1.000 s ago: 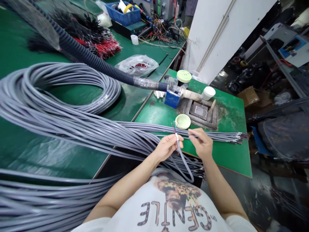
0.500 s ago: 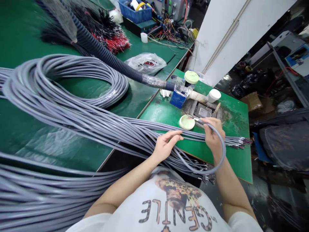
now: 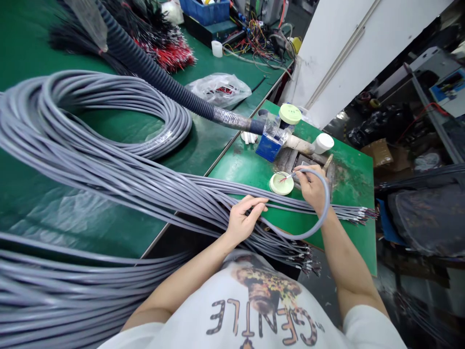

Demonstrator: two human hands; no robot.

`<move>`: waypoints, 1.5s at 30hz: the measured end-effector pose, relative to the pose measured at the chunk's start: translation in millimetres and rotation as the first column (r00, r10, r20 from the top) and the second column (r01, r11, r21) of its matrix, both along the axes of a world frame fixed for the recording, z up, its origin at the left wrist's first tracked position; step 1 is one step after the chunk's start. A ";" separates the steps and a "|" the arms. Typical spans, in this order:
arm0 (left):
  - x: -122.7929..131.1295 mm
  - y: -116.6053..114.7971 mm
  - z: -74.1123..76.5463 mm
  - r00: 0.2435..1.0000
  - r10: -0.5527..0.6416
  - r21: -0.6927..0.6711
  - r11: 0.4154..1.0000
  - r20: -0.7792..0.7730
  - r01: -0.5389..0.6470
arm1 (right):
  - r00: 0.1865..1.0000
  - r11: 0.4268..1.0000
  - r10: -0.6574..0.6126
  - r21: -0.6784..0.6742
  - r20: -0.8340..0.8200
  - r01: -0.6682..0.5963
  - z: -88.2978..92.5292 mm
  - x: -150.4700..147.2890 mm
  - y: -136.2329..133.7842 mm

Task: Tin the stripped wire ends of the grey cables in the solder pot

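Over green bench (image 3: 350, 194): right hand (image 3: 310, 189) shut on grey cable (image 3: 312, 233), left hand (image 3: 247, 218) curled over cable bundle (image 3: 203, 208).

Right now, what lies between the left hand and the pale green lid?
In the head view, grey sheathed cables run between the left hand and the pale green lid, across the green bench top.

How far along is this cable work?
Looking done: the ends of the cable bundle at the right show bared coloured wires. In hand: the right hand holds one grey cable over a pale green lid; the left hand grips the bundle. Left: the big coil, its ends unseen.
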State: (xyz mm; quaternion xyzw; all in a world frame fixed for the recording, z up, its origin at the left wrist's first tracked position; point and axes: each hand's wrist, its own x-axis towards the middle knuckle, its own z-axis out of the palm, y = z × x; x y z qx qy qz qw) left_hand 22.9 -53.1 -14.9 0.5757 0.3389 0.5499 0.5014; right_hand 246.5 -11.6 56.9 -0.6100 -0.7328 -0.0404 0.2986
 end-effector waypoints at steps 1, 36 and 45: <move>0.1 0.0 -0.3 1.000 -0.001 -0.002 1.000 -0.001 0.001 | 1.000 1.000 0.001 -0.003 0.022 -0.001 -0.4 -0.1 1.4; -1.6 6.4 -1.6 0.999 0.053 0.034 0.998 -0.007 -0.053 | 0.951 0.970 -0.237 -0.013 0.199 0.244 -2.3 92.1 42.4; 0.8 6.6 -2.8 0.999 0.036 0.009 0.999 -0.013 -0.036 | 0.942 0.963 -0.255 -0.031 0.217 0.268 -13.1 97.1 46.7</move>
